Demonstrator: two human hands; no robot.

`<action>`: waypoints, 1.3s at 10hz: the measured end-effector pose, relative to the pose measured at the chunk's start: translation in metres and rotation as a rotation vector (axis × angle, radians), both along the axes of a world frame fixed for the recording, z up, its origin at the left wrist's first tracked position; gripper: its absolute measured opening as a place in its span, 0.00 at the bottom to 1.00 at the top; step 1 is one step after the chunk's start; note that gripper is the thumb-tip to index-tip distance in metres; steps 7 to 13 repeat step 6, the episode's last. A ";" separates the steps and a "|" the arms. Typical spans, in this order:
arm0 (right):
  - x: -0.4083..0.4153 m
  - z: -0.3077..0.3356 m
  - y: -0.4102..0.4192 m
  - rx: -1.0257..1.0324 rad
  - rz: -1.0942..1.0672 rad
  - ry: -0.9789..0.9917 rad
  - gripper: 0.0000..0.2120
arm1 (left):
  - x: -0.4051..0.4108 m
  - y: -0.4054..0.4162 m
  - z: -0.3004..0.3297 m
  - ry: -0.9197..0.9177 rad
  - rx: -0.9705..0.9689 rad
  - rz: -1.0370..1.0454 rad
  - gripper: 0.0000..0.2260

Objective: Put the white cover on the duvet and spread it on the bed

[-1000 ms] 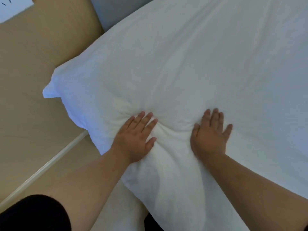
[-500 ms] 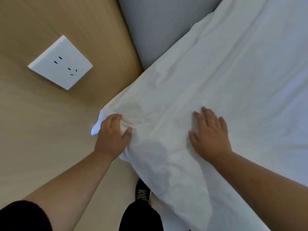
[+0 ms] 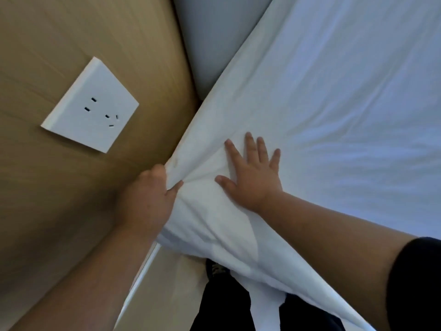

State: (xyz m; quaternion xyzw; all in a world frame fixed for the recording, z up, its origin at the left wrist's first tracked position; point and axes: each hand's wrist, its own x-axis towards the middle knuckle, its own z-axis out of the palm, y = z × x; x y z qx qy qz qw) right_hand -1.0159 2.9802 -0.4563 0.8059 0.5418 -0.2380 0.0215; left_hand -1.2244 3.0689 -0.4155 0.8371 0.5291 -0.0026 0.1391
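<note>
l hand (image 3: pixel 148 199) on duvet (image 3: pixel 322 103) corner

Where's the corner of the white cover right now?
In the head view, the cover's corner sits left of centre against the wooden wall, gripped by the left hand, with the right hand flat beside it.

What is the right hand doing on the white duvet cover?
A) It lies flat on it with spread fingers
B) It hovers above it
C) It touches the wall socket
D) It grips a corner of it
A: the right hand presses flat, fingers spread, on the white duvet cover.
</note>
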 end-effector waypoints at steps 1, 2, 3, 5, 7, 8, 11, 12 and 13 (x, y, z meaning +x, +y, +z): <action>-0.030 0.012 -0.005 0.119 0.062 0.046 0.36 | -0.018 -0.007 0.019 0.113 0.058 0.007 0.15; -0.053 -0.007 -0.022 -0.107 0.159 0.072 0.39 | -0.021 -0.011 -0.004 0.216 0.096 -0.008 0.14; -0.064 -0.023 -0.044 -0.255 0.304 0.061 0.44 | -0.017 -0.025 -0.031 0.410 -0.011 -0.015 0.29; -0.026 0.028 -0.095 -0.255 0.364 0.295 0.32 | 0.021 -0.065 -0.022 0.388 -0.147 -0.382 0.32; 0.007 0.070 -0.137 -0.413 0.176 0.298 0.30 | 0.049 -0.079 0.002 0.643 -0.651 -0.507 0.32; 0.007 0.070 -0.137 -0.413 0.176 0.298 0.30 | 0.049 -0.079 0.002 0.643 -0.651 -0.507 0.32; 0.007 0.070 -0.137 -0.413 0.176 0.298 0.30 | 0.049 -0.079 0.002 0.643 -0.651 -0.507 0.32; 0.007 0.070 -0.137 -0.413 0.176 0.298 0.30 | 0.049 -0.079 0.002 0.643 -0.651 -0.507 0.32; 0.007 0.070 -0.137 -0.413 0.176 0.298 0.30 | 0.049 -0.079 0.002 0.643 -0.651 -0.507 0.32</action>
